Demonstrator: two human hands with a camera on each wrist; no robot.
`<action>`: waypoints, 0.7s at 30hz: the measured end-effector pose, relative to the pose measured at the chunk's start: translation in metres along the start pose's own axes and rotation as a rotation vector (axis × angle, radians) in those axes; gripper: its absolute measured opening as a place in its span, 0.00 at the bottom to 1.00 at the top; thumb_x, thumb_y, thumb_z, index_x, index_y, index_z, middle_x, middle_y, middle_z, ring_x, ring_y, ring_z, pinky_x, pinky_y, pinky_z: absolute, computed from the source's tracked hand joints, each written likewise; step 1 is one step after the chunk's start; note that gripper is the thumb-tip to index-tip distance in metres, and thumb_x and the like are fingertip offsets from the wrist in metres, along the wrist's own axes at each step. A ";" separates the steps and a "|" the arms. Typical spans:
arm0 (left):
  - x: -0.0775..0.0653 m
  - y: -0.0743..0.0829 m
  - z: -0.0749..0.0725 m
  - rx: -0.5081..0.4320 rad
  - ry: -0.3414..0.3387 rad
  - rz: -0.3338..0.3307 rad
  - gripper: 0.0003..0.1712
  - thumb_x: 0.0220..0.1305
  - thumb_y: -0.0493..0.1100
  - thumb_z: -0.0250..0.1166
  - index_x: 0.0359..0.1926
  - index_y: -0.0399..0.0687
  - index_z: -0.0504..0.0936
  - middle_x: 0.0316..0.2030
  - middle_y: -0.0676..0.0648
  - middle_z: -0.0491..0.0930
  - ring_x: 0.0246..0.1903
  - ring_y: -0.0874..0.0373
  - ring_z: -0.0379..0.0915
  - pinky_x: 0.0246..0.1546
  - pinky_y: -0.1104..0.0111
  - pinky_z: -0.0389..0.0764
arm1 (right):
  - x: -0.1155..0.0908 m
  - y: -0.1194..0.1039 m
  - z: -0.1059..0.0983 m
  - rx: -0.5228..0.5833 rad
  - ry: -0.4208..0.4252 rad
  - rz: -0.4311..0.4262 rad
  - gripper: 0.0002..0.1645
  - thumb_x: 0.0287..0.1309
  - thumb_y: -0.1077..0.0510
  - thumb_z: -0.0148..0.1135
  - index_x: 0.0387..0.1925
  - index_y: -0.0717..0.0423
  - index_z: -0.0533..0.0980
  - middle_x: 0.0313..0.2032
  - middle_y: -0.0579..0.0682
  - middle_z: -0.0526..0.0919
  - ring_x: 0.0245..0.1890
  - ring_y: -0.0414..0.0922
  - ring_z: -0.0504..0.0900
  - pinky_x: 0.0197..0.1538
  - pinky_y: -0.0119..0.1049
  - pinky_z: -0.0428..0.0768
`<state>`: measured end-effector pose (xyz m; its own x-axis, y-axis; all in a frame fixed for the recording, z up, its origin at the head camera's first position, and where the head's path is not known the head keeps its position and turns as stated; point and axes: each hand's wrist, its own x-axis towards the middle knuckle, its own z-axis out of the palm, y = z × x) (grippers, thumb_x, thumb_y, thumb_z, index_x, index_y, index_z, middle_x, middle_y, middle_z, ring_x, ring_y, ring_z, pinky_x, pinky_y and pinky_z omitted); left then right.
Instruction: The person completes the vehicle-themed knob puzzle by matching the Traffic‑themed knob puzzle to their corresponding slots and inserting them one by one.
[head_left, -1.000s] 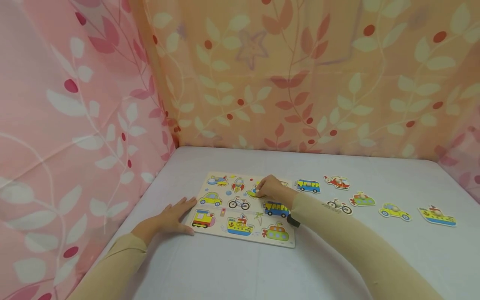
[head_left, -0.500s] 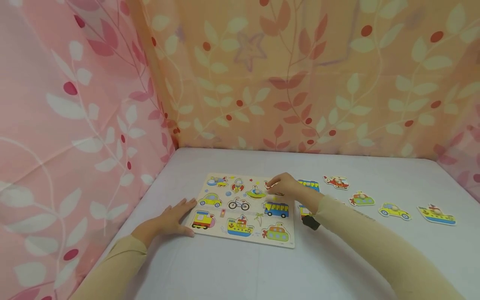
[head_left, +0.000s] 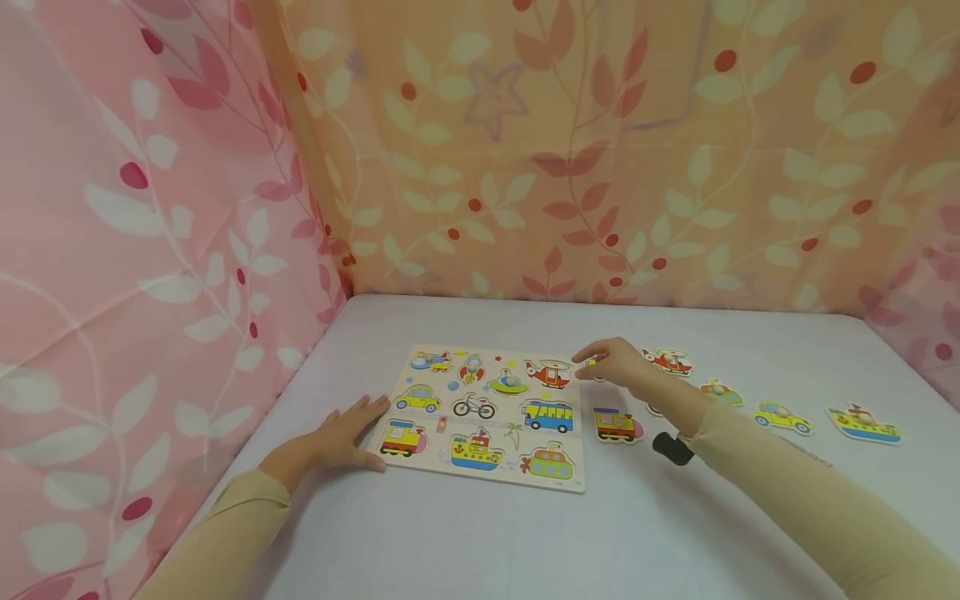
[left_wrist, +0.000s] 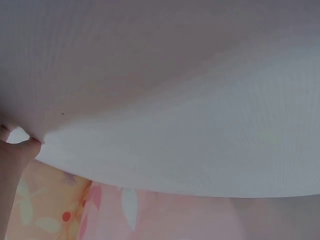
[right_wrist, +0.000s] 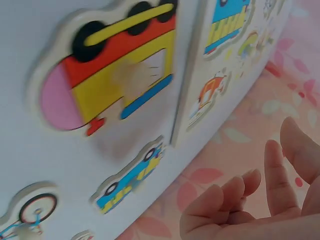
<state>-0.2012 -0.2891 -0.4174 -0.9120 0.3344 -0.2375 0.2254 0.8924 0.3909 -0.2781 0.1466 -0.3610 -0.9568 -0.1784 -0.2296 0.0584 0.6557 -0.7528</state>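
Observation:
A wooden puzzle board (head_left: 508, 410) printed with vehicles lies on the table. Knobbed plane (head_left: 430, 362), rocket (head_left: 472, 369) and flying saucer (head_left: 508, 382) pieces sit in its top row. My left hand (head_left: 339, 439) rests at the board's left edge, fingers spread. Just past the top right corner, my right hand (head_left: 617, 364) hovers over the loose bus piece, partly covering it. In the right wrist view its fingers are loosely bent and hold nothing; the bus piece (right_wrist: 131, 177) and train piece (right_wrist: 125, 75) lie nearby.
Right of the board lie the train piece (head_left: 617, 425), helicopter piece (head_left: 669, 362), submarine piece (head_left: 720, 392), car piece (head_left: 782, 417) and boat piece (head_left: 864, 424). The forearm mostly hides a bicycle piece (right_wrist: 35, 212). Patterned cloth walls (head_left: 600, 167) border the table.
My right hand has let go of the flying saucer piece, which stays in the board, and moved right to above the bus piece. My left hand stays in place.

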 end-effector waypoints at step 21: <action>-0.002 0.000 0.000 -0.023 0.009 0.002 0.63 0.45 0.62 0.75 0.75 0.42 0.53 0.74 0.38 0.49 0.73 0.37 0.35 0.66 0.36 0.36 | -0.024 0.046 -0.054 0.016 0.068 -0.007 0.30 0.64 0.53 0.62 0.62 0.66 0.70 0.59 0.71 0.67 0.58 0.66 0.64 0.58 0.67 0.66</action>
<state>-0.2000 -0.2898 -0.4168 -0.9147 0.3331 -0.2287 0.2190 0.8844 0.4121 -0.2676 0.2206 -0.3564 -0.9744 -0.1317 -0.1822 0.0560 0.6428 -0.7639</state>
